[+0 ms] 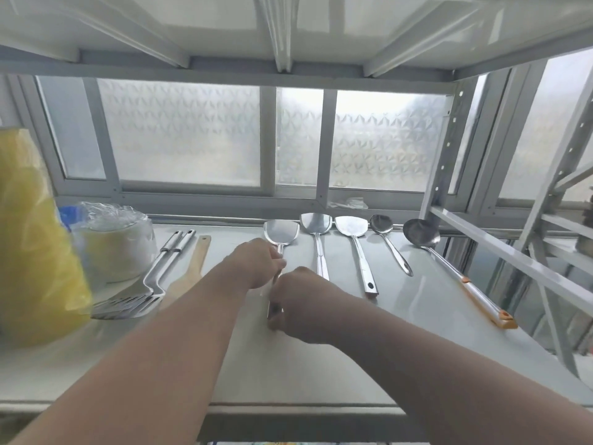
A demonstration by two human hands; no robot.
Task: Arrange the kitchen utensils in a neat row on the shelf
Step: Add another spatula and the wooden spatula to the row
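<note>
Nearest, the right hand [305,303] is closed on the handle end of the spatula [279,239], fingers pinched at the butt. Just past it the left hand [261,263] is closed on the neck of the same spatula, below the blade. Two-point hold is judged to be for squaring the handle w/ the row, blade toward the window [192,136].

Rel. to the spatula, all on the shelf [288,364]: to its right, a 2nd spatula [317,224], 3rd spatula [352,227], spoon [382,224] & ladle [421,233] are laid parallel, heads aligned at the back, spaced apart. To its left, a wooden spatula [189,271] & two slotted turners [128,305] are lying heads forward, not yet sorted, approx. half done. Farther left, wrapped bowls [112,242] & a yellow bag [32,236] are seen.
</note>
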